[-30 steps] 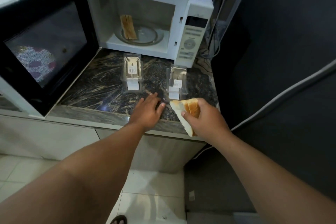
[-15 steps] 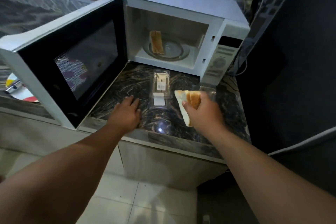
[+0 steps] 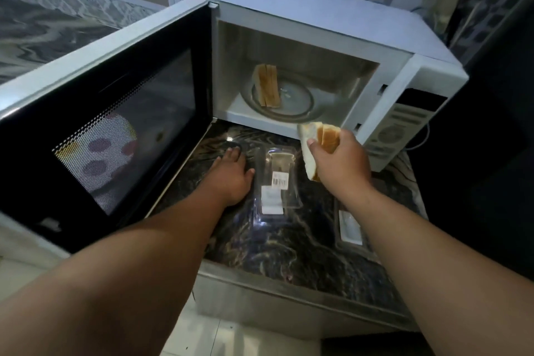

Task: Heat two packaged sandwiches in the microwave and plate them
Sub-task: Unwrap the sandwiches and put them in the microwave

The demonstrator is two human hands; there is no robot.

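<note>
The white microwave [image 3: 332, 20] stands on the dark marble counter [image 3: 303, 254] with its door [image 3: 109, 130] swung wide to the left. One unwrapped sandwich [image 3: 268, 85] stands on edge on the left of the glass turntable [image 3: 291, 98]. My right hand [image 3: 338, 162] grips a second unwrapped sandwich [image 3: 310, 147] just below the front of the open cavity. My left hand [image 3: 231, 173] rests flat on the counter with straight fingers, beside an empty clear package [image 3: 276, 182]. Another clear package [image 3: 351, 225] lies partly hidden under my right forearm.
The open door blocks the space left of the counter. A patterned tiled wall runs behind the microwave. A dark surface rises at the right, with a cable [image 3: 419, 144] beside the control panel [image 3: 396, 130]. Pale floor tiles [image 3: 216, 335] show below the counter edge.
My right hand has carried the sandwich up and forward towards the microwave opening. My left hand has slid forward along the counter. The view has moved closer to the microwave.
</note>
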